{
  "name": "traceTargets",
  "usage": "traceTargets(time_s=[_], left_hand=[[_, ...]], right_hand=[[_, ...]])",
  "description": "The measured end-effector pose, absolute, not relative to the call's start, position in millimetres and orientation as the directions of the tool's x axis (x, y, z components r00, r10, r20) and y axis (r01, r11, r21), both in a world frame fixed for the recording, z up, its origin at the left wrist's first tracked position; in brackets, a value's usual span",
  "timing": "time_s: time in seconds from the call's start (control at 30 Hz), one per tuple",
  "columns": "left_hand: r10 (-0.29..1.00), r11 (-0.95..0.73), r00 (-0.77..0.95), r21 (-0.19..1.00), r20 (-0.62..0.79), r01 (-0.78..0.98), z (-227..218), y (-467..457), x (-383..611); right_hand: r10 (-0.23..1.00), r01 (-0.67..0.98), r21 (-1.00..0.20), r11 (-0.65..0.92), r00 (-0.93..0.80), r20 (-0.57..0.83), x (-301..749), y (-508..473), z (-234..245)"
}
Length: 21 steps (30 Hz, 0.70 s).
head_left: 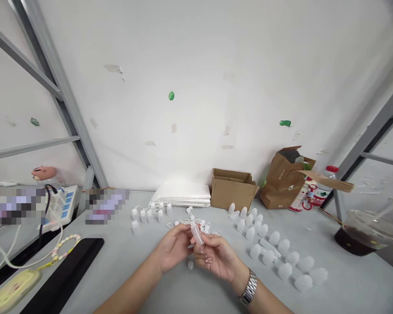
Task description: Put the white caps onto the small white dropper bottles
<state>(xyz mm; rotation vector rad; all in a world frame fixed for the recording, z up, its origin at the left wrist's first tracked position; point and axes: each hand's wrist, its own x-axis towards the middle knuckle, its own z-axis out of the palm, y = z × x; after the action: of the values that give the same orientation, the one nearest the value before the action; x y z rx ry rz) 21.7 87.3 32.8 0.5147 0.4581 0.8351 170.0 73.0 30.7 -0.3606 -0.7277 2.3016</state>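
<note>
My right hand (218,259) holds a small translucent plastic bottle (198,234) tilted, its neck end pointing up and away from me. The curled fingers of my left hand (175,249) close on the same bottle from the left, near its neck; their exact contact is partly hidden. Behind the hands lies a loose pile of small white caps with loops (205,226). A single small white piece (190,265) rests on the table just below my fingers. To the left stand several capped bottles (149,216). Several uncapped-looking translucent bottles (263,230) stand at the right, a few lying down.
Against the wall are a stack of white sheets or packets (181,194), an open cardboard box (233,192) and a brown paper bag (277,183). A drink cup (363,235) stands far right. A black strip (65,274), power strip (63,207) and cables occupy the left.
</note>
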Motion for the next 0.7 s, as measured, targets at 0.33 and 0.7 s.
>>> traceTargets(time_s=[0.33,0.7], left_hand=[[0.825,0.529,0.516,0.636,-0.23,-0.562,38.6,84.2,23.4],[0.953,0.145,0.302,0.902,-0.017,-0.407,48.8,75.1,27.0]], right_hand=[[0.744,-0.456,-0.765,-0.455,-0.667,-0.045,171.8,73.8,37.1],[0.945,0.258,-0.91,0.326,-0.073,0.318,167.4,69.2,30.3]])
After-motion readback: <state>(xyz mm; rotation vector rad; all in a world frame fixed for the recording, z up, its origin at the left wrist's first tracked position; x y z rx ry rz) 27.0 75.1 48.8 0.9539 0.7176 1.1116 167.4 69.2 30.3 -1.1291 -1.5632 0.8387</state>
